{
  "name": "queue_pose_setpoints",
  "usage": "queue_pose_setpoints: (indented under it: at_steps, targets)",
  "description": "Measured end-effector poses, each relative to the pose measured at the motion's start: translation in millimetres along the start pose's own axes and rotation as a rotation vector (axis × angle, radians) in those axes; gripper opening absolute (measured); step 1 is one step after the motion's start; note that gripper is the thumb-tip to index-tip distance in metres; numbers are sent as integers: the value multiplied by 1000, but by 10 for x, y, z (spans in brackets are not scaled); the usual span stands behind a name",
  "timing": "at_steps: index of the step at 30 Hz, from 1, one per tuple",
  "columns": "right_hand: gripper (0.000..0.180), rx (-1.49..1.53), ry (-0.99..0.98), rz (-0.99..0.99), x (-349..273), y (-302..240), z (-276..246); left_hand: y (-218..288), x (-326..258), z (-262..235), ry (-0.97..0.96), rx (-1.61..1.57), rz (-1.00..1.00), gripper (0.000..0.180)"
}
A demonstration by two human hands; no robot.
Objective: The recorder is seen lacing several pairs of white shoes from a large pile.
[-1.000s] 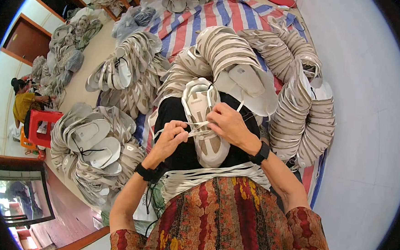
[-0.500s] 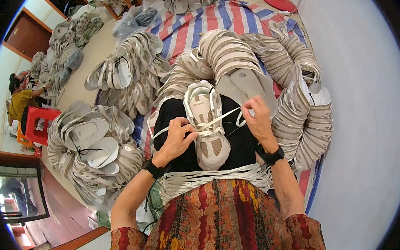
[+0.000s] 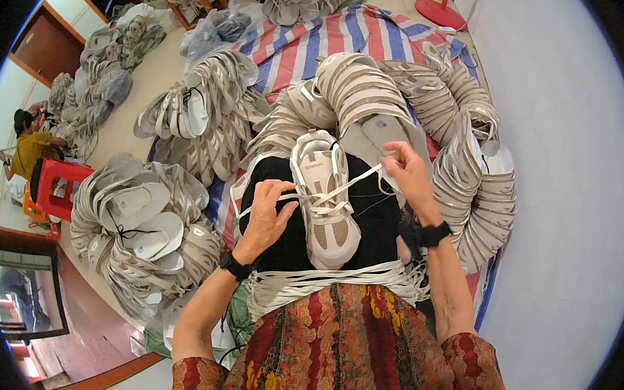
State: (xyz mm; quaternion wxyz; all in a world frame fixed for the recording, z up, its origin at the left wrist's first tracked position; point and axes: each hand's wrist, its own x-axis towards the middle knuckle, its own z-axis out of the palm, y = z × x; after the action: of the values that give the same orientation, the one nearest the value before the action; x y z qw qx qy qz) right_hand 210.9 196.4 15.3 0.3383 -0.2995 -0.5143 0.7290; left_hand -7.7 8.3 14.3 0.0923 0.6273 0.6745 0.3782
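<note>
A beige and white shoe upper (image 3: pixel 326 196) lies on a black cloth (image 3: pixel 288 229) across my lap. A white lace (image 3: pixel 359 182) runs through its eyelets. My left hand (image 3: pixel 266 217) pinches one end of the lace at the left of the upper. My right hand (image 3: pixel 407 174) holds the other end, pulled out to the right above the upper. A bundle of white laces (image 3: pixel 321 283) lies over my lap just below the black cloth.
Curved stacks of flat shoe uppers (image 3: pixel 470 176) ring me on a striped sheet (image 3: pixel 314 45). More bundles (image 3: pixel 146 220) lie at the left. A person in a yellow top (image 3: pixel 32 151) sits by a red stool (image 3: pixel 59 183) at the far left.
Both hands were together on the upper a second ago. They have since drawn apart, the right hand pulling the lace out to the right, the left one to the left.
</note>
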Motion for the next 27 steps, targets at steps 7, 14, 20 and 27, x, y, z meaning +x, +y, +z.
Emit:
queue_pose_setpoints:
  at_steps: [7,14,20,27]
  targets:
    - [24,-958,-302,-722,-462,160,416,-95,26,110,-12,59,-14,29]
    - [14,-1237,-411,-895,-372,239,631,-131,10,103,-83,56,-62,24]
    - [16,-1157,-552,-766,-482,35,637,-147,39,120,-106,54,-65,18]
    - [6,-1493,-100,-891,-403,92,624,-136,71,91,-117,75,-48,13]
